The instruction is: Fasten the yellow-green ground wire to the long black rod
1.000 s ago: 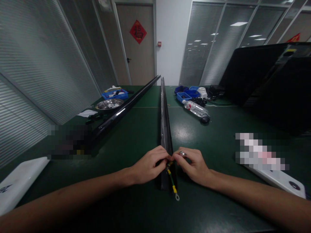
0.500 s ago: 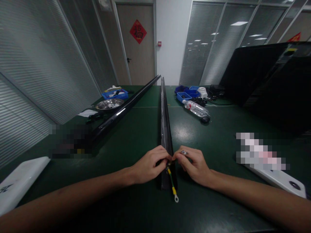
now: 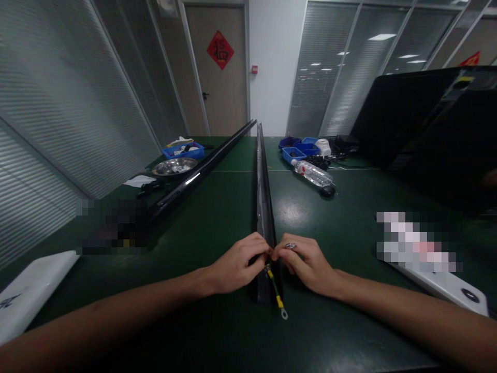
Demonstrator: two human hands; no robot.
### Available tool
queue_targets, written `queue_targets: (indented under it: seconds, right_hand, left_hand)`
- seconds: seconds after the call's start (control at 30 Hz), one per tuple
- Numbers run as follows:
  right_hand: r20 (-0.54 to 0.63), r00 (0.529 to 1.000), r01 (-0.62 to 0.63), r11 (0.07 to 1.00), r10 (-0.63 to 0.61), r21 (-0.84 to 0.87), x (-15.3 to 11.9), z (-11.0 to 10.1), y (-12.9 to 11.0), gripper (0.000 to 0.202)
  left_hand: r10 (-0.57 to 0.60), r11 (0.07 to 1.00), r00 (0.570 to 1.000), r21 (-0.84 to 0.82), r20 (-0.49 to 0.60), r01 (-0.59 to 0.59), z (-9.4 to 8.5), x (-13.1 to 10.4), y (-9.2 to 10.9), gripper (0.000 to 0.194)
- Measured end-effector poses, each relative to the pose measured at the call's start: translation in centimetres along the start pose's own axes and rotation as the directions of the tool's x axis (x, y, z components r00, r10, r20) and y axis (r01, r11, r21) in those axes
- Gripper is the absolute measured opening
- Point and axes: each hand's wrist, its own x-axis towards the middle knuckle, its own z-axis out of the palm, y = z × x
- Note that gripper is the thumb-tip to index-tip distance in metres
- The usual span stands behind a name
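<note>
A long black channel-shaped rail [image 3: 265,207] runs away from me across the green table. Over its near end, my left hand [image 3: 243,262] and my right hand [image 3: 308,263] meet with fingers pinched together. What lies between the fingertips is too small and hidden to name. Just below them hangs a short green-and-yellow wire [image 3: 275,288], its ring terminal [image 3: 284,314] pointing toward me beyond the rail's right edge. The wire's upper end sits at my left fingertips. A ring is on a finger of my right hand.
Another black rail [image 3: 194,176] slants along the left, beside a metal bowl [image 3: 175,166] and a blue tray [image 3: 184,151]. Blue bins [image 3: 294,154], a plastic bottle [image 3: 315,174] and cables are at the back right. White objects lie at the left [image 3: 37,292] and right [image 3: 446,287] edges.
The wire's ring end has swung slightly up and to the right. My right fingertips have shifted slightly left, closer to my left hand.
</note>
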Motion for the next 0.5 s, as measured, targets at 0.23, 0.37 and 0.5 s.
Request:
queue_targets:
  seconds: [0.23,0.37,0.5]
  right_hand:
    - [-0.069,0.997,0.017,0.997,-0.022,-0.069,-0.08,0.16,-0.04,0.027]
    - [-0.066,0.998,-0.001,0.996,-0.005,-0.091,0.0,0.22,-0.03,0.026]
    - [-0.04,0.999,0.009,0.998,-0.011,-0.057,0.06,0.1,-0.07,0.027]
  left_hand:
    - [0.027,1.0,0.999,0.017,-0.02,-0.026,0.19,0.01,-0.16,0.017]
    - [0.016,1.0,1.0,0.02,-0.016,-0.016,0.19,0.01,-0.21,0.017]
    - [0.011,1.0,1.0,0.008,-0.011,-0.011,0.2,-0.08,-0.28,0.016]
